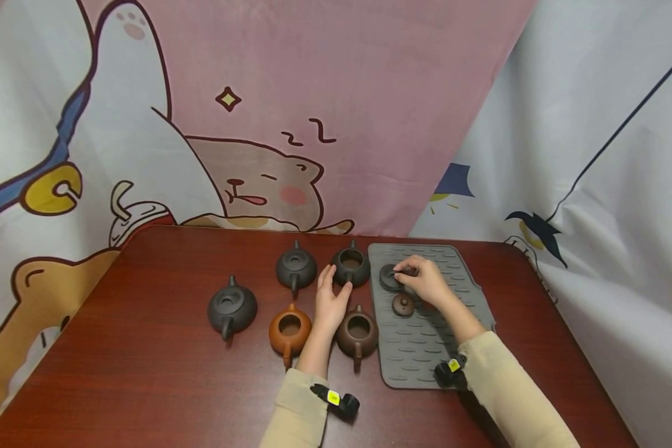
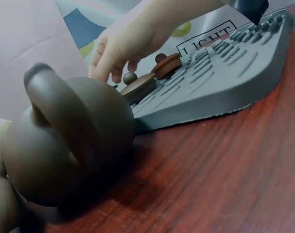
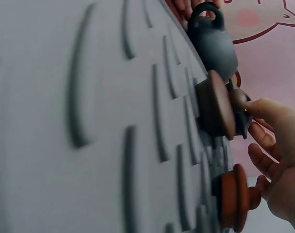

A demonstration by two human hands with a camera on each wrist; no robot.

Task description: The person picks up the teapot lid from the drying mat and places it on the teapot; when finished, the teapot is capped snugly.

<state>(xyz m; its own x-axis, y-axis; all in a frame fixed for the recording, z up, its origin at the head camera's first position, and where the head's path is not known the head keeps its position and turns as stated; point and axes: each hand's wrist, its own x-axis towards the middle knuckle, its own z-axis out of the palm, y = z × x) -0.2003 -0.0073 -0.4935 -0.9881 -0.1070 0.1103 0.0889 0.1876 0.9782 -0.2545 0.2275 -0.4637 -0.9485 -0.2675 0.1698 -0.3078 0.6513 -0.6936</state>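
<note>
Backdrop (image 1: 336, 93): cartoon cloth hung behind the worktop, pink in the middle, pale at both sides.
Worktop (image 1: 145, 373): dark red wood, carrying five teapots and a mat.
Mat (image 1: 425, 354): grey, ribbed, on the right part of the worktop, long side running away from the person; two lids on its far half.
Teapots: five, all open-topped; black pot (image 1: 232, 308) far left, black pot (image 1: 295, 267) at the back, dark brown pot (image 1: 351, 266) just beside the mat's left edge, orange pot (image 1: 289, 331) and brown pot (image 1: 357, 334) in the near row.
Left hand (image 1: 331, 298): forearm between the orange and brown pots, fingers straight and relaxed, tips resting against the near side of the dark brown pot; nothing gripped; loop handle fills the left wrist view (image 2: 64, 126).
Right hand (image 1: 425, 281): reached across the mat from the near right, palm down, fingers curled.
Dark lid (image 1: 392, 277): flat on the mat's far left corner, directly under the right fingertips (image 3: 264, 111), which pinch its knob; just right of the dark brown pot, so the right hand is the nearer one.
Brown lid (image 1: 403, 303): free on the mat, knob up, just nearer the person than the dark lid, beside the right palm, untouched.
</note>
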